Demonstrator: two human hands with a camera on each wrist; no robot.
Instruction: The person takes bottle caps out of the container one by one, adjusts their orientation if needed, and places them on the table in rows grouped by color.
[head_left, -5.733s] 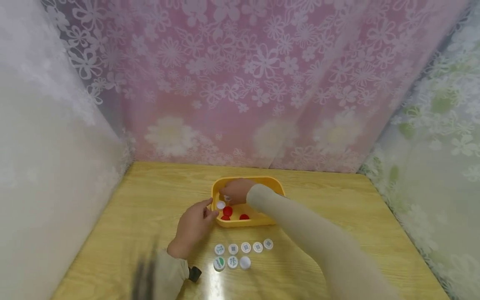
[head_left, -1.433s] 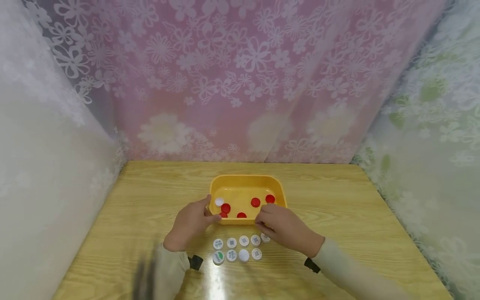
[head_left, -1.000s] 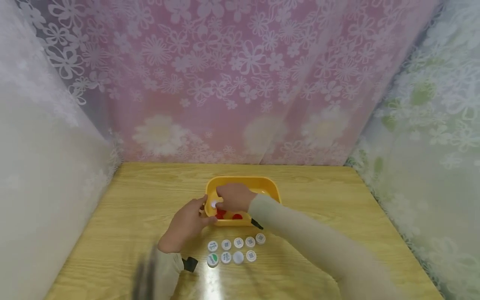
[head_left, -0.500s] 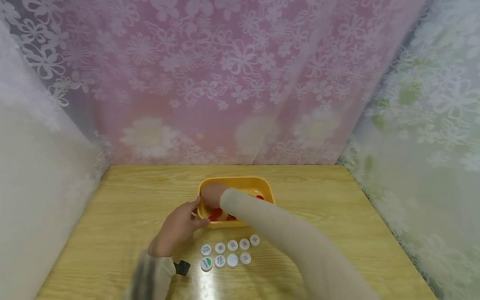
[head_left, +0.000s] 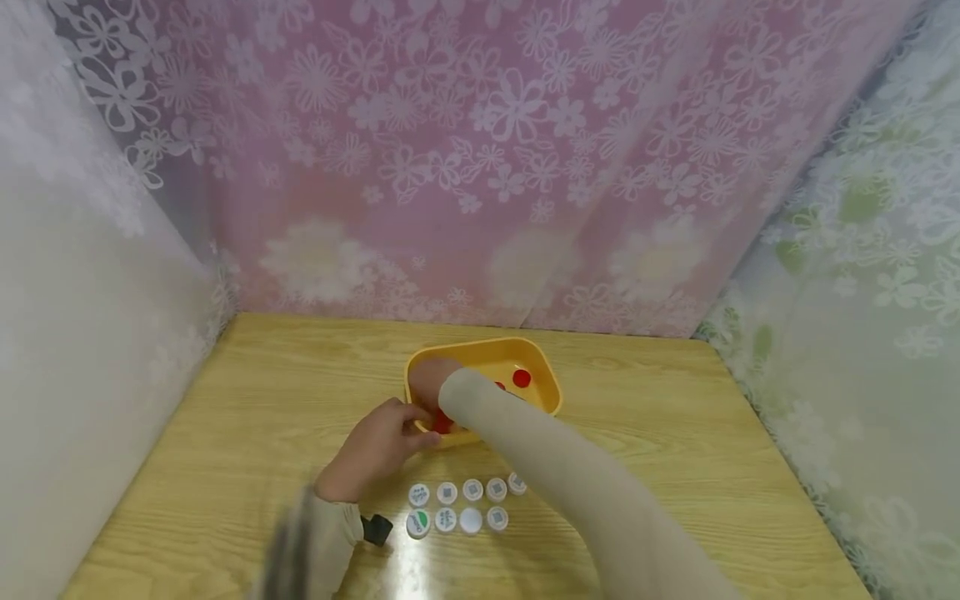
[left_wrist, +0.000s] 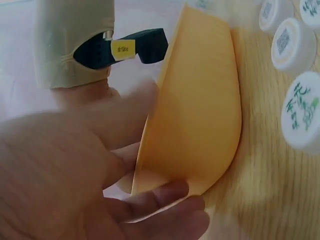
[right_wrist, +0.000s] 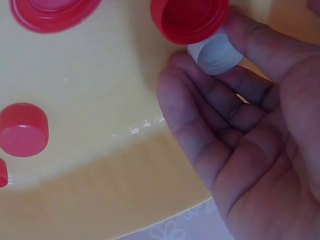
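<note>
My left hand (head_left: pixel 375 446) grips the front left corner of a yellow plastic tub (head_left: pixel 491 354), its thumb and fingers around the wall, as the left wrist view shows. Inside the tub's left end is my right hand (head_left: pixel 433 380), its fingers mostly hidden from the head camera. In the right wrist view the thumb and fingers pinch a white bottle cap (right_wrist: pixel 218 54), right beside a red bottle cap (right_wrist: pixel 172 25) lying open side toward the camera. Other red caps (right_wrist: pixel 24 131) lie on the tub floor, one of them (head_left: pixel 521 378) near its right end.
Two rows of white bottle caps (head_left: pixel 447 492) lie on the wooden table (head_left: pixel 675 433) in front of the tub, printed sides up; one (head_left: pixel 418 522) has a green mark. Floral curtains (head_left: pixel 510 167) close off the back and both sides.
The right hand has gone back into the tub's left end, after another white cap joined the front row. The tub has turned slightly, its right end swinging away; the left hand stays on its corner.
</note>
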